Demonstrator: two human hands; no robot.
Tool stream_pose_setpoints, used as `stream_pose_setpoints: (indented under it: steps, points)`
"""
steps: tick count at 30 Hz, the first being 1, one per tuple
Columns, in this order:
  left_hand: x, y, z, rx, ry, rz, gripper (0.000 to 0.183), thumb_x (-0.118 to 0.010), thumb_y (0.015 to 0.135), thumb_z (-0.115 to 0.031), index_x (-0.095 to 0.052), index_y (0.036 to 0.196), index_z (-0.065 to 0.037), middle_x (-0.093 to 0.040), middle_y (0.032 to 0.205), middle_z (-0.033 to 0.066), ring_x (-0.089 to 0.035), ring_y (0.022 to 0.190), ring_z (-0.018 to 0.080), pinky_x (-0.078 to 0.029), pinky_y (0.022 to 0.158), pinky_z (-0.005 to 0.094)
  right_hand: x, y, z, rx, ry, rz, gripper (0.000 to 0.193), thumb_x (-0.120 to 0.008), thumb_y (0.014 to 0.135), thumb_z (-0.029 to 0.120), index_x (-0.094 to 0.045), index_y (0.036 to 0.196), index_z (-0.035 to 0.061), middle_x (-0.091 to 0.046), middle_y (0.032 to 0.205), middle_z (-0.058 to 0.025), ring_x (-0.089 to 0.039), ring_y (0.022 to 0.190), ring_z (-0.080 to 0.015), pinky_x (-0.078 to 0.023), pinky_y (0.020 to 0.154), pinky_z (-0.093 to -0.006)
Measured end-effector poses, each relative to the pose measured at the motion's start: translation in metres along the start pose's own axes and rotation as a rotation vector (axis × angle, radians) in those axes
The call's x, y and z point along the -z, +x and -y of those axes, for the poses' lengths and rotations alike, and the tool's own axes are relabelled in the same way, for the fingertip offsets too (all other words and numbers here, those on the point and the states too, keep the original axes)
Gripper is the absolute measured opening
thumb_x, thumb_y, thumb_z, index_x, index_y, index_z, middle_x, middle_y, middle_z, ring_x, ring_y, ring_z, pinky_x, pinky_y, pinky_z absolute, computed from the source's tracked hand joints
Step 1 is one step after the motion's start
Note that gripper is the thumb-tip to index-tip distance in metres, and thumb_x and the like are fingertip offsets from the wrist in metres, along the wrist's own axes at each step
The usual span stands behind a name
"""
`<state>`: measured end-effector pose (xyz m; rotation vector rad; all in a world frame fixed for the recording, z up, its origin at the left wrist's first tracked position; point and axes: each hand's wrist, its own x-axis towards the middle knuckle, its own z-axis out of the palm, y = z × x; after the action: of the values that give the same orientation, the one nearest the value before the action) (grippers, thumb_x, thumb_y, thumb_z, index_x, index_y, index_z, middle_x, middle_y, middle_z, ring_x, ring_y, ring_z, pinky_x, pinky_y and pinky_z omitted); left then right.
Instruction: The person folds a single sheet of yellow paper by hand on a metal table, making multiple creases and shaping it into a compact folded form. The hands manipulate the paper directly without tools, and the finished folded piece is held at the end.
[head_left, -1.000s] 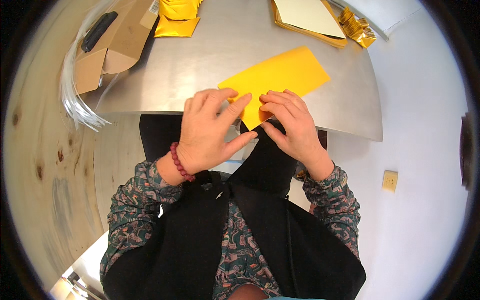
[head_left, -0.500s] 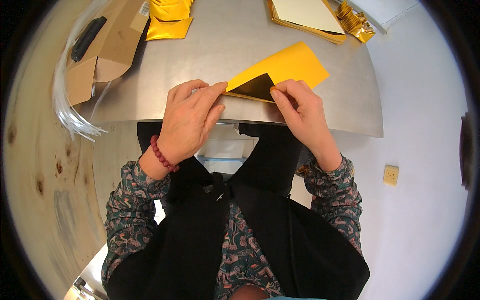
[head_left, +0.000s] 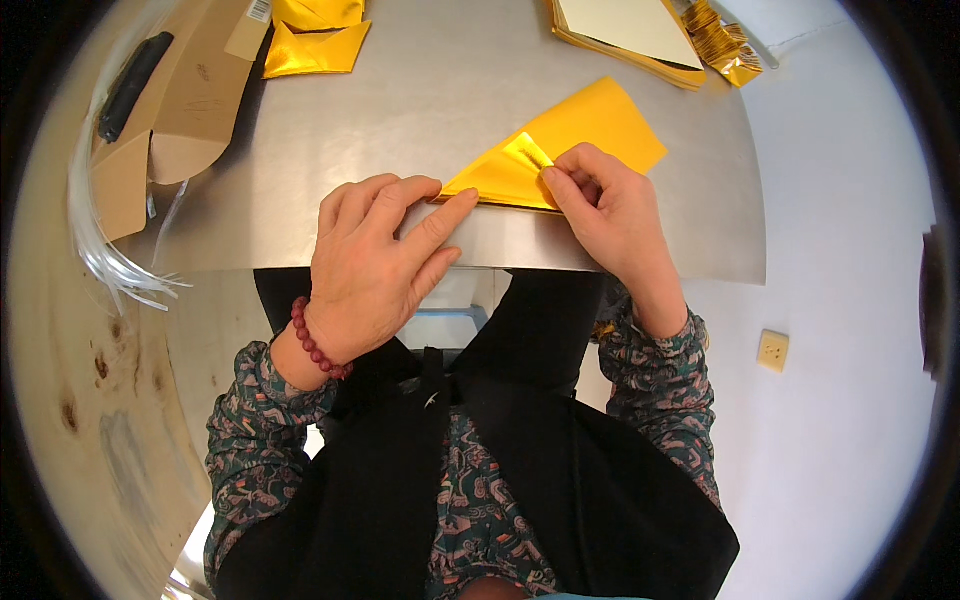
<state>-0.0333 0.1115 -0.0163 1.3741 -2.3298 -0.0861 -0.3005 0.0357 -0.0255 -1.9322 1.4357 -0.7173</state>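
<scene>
Head view gave me 2 bare hands working over a grey metal table. From my remote seat I saw a gold paper lying near the table's front edge, right of the middle, its wide end pointing away to the right and its narrow end toward the left hand. Part of it was folded over into a shinier flap, and a thin dark line showed along the near side.

I saw that left hand spread wide, palm down, gripping nothing, its fingertips at the paper's narrow end. A dark red bracelet circled that wrist. The right hand was mostly curled, with thumb and index finger pinched together on the flap.

At the far left of the table I could make out folded gold pieces, a brown cardboard box beside them, and clear strips hanging past the box. At the far right stood a paper stack, with a pleated gold bundle just beside it.
</scene>
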Motion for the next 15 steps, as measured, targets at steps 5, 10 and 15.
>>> stream_pose_setpoints:
  steps: [5,10,15]
  points:
    - [0.0018,-0.0006,0.0003,0.025,-0.01,0.025,0.052,-0.082,0.091,-0.027,-0.074,0.141,-0.019,-0.064,0.132,0.0064,-0.057,0.123,0.029,-0.042,0.108,0.0443,-0.0011,0.0005,0.0028,-0.099,0.059,-0.005,0.017,-0.079,0.097,0.022,-0.075,0.099,0.0053,-0.076,0.084,-0.0099,-0.07,0.07,-0.0197,-0.056,0.067,-0.0326]
    - [0.0024,-0.0015,0.0008,0.055,-0.036,0.034,0.053,-0.083,0.089,-0.031,-0.076,0.14,-0.019,-0.062,0.13,0.0068,-0.056,0.121,0.0294,-0.043,0.107,0.044,-0.0021,-0.0002,0.0054,-0.121,0.078,-0.019,0.016,-0.08,0.097,0.018,-0.075,0.097,0.0031,-0.073,0.077,-0.0061,-0.064,0.066,-0.0131,-0.053,0.064,-0.0282]
    - [0.0041,-0.0018,0.0016,0.059,-0.043,0.06,0.058,-0.082,0.089,-0.035,-0.073,0.144,-0.021,-0.062,0.129,0.0066,-0.055,0.119,0.029,-0.043,0.106,0.0441,-0.0061,0.001,0.0069,-0.16,0.175,-0.05,0.013,-0.08,0.096,0.012,-0.073,0.093,0.0011,-0.07,0.075,0.0003,-0.057,0.066,-0.005,-0.048,0.062,-0.0231]
